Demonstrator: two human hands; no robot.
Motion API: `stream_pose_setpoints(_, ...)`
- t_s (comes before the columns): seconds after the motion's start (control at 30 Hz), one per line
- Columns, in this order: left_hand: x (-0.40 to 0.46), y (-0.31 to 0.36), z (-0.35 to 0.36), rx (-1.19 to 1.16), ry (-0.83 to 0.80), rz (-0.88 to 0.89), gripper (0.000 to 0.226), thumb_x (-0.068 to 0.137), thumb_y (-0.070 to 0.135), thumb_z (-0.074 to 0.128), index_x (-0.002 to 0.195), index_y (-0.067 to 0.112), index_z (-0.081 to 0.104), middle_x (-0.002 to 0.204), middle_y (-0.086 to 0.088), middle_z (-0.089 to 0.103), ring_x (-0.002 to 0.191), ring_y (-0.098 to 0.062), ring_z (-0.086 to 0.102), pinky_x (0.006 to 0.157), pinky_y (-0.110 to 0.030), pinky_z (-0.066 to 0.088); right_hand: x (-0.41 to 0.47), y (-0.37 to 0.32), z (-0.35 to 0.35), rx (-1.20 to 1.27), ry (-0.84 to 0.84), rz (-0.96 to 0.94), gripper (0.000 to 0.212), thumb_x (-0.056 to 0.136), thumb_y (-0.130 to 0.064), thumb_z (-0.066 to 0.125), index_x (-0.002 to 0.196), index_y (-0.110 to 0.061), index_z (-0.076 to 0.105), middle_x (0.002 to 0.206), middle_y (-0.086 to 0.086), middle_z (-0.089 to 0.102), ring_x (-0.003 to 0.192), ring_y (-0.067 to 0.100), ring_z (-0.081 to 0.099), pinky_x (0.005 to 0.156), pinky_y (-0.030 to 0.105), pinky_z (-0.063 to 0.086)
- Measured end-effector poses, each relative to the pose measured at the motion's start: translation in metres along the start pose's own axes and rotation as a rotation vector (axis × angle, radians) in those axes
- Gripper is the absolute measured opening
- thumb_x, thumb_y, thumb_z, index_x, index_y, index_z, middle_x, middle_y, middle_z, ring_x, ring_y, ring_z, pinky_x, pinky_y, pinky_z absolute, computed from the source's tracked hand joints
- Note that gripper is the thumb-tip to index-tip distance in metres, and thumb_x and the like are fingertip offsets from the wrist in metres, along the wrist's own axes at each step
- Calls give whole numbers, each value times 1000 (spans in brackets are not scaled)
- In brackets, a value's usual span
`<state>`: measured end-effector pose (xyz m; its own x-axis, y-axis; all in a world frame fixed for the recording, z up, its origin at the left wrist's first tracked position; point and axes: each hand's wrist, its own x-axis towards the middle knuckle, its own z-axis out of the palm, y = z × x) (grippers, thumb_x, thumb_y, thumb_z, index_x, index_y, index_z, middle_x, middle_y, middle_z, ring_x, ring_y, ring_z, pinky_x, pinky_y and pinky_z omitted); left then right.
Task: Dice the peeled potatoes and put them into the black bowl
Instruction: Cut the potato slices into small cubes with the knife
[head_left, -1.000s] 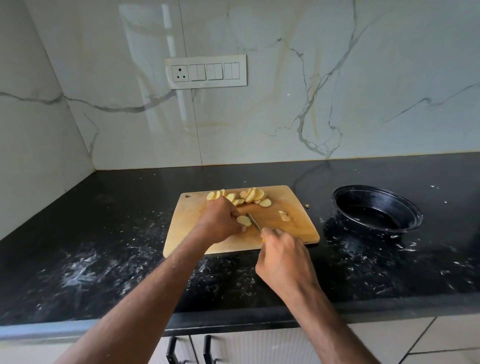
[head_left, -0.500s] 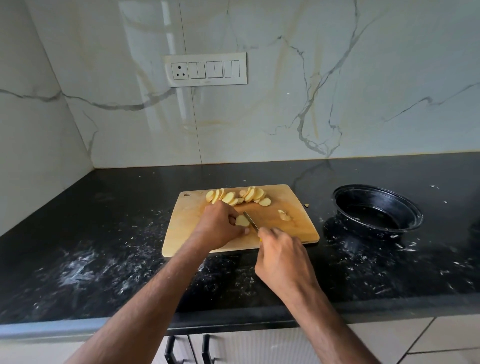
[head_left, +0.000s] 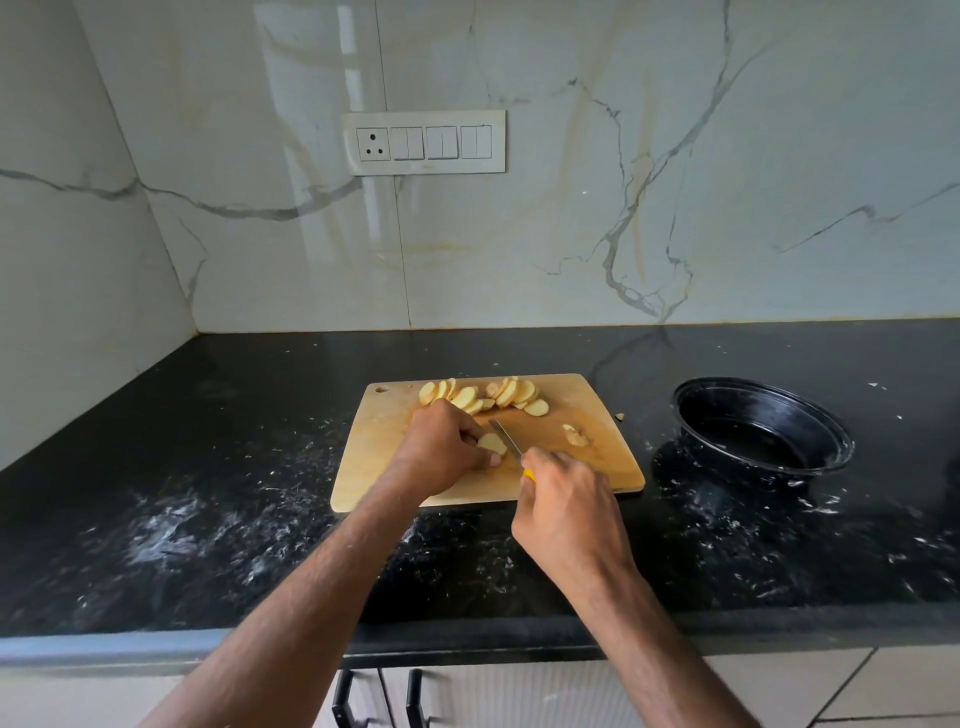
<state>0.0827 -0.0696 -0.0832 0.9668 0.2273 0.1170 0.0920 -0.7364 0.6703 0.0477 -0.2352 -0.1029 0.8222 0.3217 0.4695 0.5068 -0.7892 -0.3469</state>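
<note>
Hardly anything has been moved: the potato piece (head_left: 491, 443) is still pinched by the left hand (head_left: 441, 453) on the board (head_left: 608, 457).
Knife (head_left: 506, 438) is gripped by right hand (head_left: 566, 499); slices (head_left: 483, 396) are cut, none diced, and the black bowl (head_left: 836, 441) on the desk (head_left: 208, 493) is unfilled.
</note>
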Motion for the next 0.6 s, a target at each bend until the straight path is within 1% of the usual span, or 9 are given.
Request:
stream_pose_setpoints(0.1, 1, -1, -1, -28, -6, -11, 27, 71, 21, 91, 94, 12, 78, 78, 2, 70, 65, -9, 54, 55, -18, 42, 5, -5, 4, 4, -13, -19, 20, 91, -18, 65, 111, -18, 65, 99, -2, 70, 81, 13, 68, 72, 26, 58)
stream_pose_setpoints(0.2, 4, -4, -1, -28, -8, -18, 20, 71, 20, 91, 86, 12, 79, 69, 6, 65, 59, -7, 48, 47, -12, 34, 6, -7, 7, 2, -28, -24, 21, 91, -18, 65, 112, -18, 64, 100, -2, 70, 82, 13, 68, 72, 27, 58)
stream_pose_setpoints(0.27, 6, -5, 0, -29, 1, -24, 22, 70, 20, 92, 87, 13, 79, 72, 5, 67, 62, -7, 51, 51, -14, 37, 6, -6, 8, -3, -37, -30, 22, 91, -18, 64, 113, -18, 63, 103, -2, 69, 84, 14, 67, 74, 28, 58)
stream_pose_setpoints(0.37, 7, -6, 1, -18, 12, -37, 30, 70, 21, 92, 96, 12, 79, 84, 3, 72, 69, -7, 57, 56, -16, 40, 6, -6, 8, -3, -47, -45, 25, 91, -17, 64, 116, -17, 64, 106, -2, 70, 87, 13, 68, 77, 29, 59)
stream_pose_setpoints(0.47, 8, -5, 2, -17, 18, -36, 26, 70, 20, 91, 93, 13, 80, 84, 2, 72, 70, -9, 57, 55, -17, 40, 6, -5, 7, -4, -63, -45, 24, 90, -14, 64, 114, -16, 64, 104, -2, 70, 86, 14, 68, 76, 30, 59)
stream_pose_setpoints(0.6, 7, -5, 3, -9, 25, -31, 24, 71, 21, 91, 91, 15, 81, 81, 1, 71, 71, -10, 56, 53, -15, 37, -2, -5, 3, -25, -96, -24, 17, 87, -10, 61, 103, -17, 63, 98, -3, 69, 80, 17, 66, 71, 31, 57)
